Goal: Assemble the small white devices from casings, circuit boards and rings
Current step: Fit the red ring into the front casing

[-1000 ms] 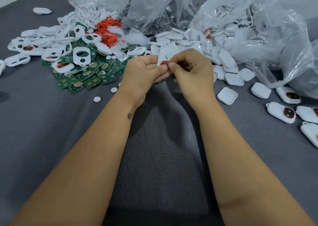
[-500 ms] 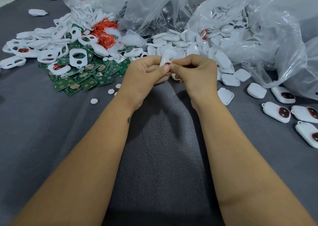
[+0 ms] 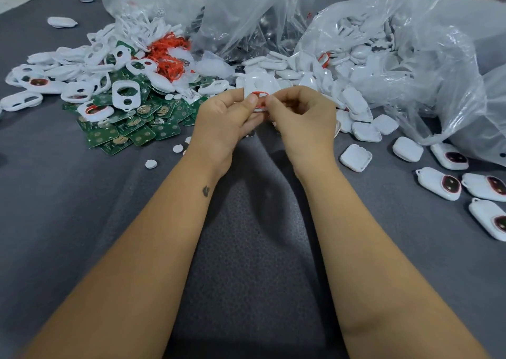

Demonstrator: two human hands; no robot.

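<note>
Both hands meet at the middle of the grey cloth, holding one white casing (image 3: 257, 86) upright between them. My left hand (image 3: 223, 123) grips the casing from the left, thumb on its front. My right hand (image 3: 304, 120) pinches at a red ring (image 3: 260, 94) lying on the casing's opening. The lower half of the casing is hidden behind my fingers. Left of my hands lies a heap of green circuit boards (image 3: 137, 128), white casing frames (image 3: 126, 94) and a tangle of red rings (image 3: 168, 55).
Clear plastic bags (image 3: 397, 57) of white parts spill across the back. Square white covers (image 3: 356, 157) lie right of my hands. Several finished white devices (image 3: 439, 183) with dark windows sit at the right edge. Small white discs (image 3: 151, 164) dot the grey cloth (image 3: 246, 249).
The casing has risen higher between my fingertips and the red ring shows more fully on its front. Both hands stay together in nearly the same place.
</note>
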